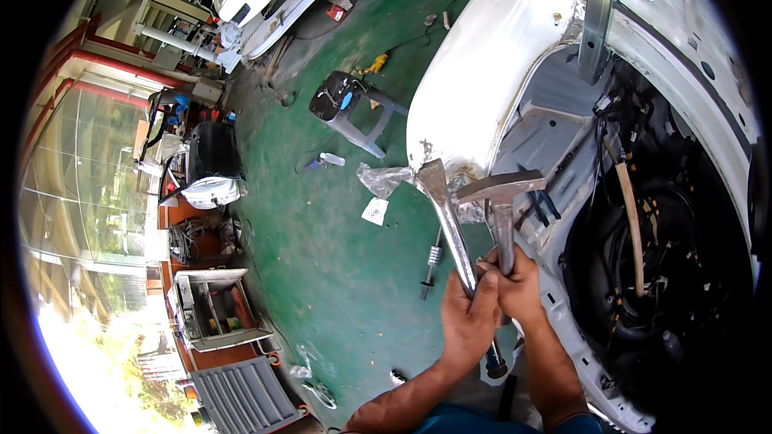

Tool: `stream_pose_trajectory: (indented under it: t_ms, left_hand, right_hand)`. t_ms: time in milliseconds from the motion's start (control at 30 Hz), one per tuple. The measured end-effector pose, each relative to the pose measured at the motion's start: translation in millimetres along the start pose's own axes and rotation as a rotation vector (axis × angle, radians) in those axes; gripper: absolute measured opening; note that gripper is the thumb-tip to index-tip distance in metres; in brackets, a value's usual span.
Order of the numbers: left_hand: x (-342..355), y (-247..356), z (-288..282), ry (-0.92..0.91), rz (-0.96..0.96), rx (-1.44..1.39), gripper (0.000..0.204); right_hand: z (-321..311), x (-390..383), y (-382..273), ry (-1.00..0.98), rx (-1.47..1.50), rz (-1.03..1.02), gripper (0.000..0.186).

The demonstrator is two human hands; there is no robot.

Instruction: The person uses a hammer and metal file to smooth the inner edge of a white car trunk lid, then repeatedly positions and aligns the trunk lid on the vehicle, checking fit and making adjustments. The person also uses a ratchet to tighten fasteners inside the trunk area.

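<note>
My left hand (469, 317) is closed around a shiny metal bar (452, 229) with a flattened, wedge-like upper end. That end stands at the lower corner of the white car body panel (470, 72); whether it touches cannot be made out. Below the fist a dark butt continues in line with the bar. Close beside it, my right hand (519, 285) grips a hammer (504, 233) by its shaft, the long head up and lying crosswise. The two hands overlap, so part of the hammer's handle is hidden. Behind the hammer head lies crumpled clear plastic (383, 180) near the panel corner.
To the right the opened car body holds dark wiring (667, 225), a wooden stick (630, 229) and pliers (548, 206). A stool (362, 108) and a slide-hammer-like rod (432, 265) are on the green floor (338, 241). Leftward stand a grey cabinet (217, 309) and cluttered bench.
</note>
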State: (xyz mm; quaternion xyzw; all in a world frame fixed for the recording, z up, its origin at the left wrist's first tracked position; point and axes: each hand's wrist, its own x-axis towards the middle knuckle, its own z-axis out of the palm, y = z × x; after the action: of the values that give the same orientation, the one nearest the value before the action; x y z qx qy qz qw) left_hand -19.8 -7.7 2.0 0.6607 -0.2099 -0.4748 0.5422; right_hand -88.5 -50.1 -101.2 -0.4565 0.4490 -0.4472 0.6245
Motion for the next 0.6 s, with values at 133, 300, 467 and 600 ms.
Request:
stream_pose_trajectory:
  t_ms: [133,300,467,600]
  left_hand:
    - [-4,-1,-2,0.024,0.001,0.02,0.022]
    - [-3,1,4,0.017,-0.009,-0.007,0.023]
    - [-5,7,-9,0.006,-0.003,0.138,0.023]
    - [-4,4,-7,0.021,-0.006,0.113,0.021]
  right_hand:
    - [-35,3,-34,0.387,0.31,-0.014,0.017]
    - [-9,0,-9,0.54,0.326,-0.087,0.02]
    - [1,0,-1,-0.035,0.049,0.092,0.016]
    - [-31,3,-25,0.223,0.155,0.07,0.014]
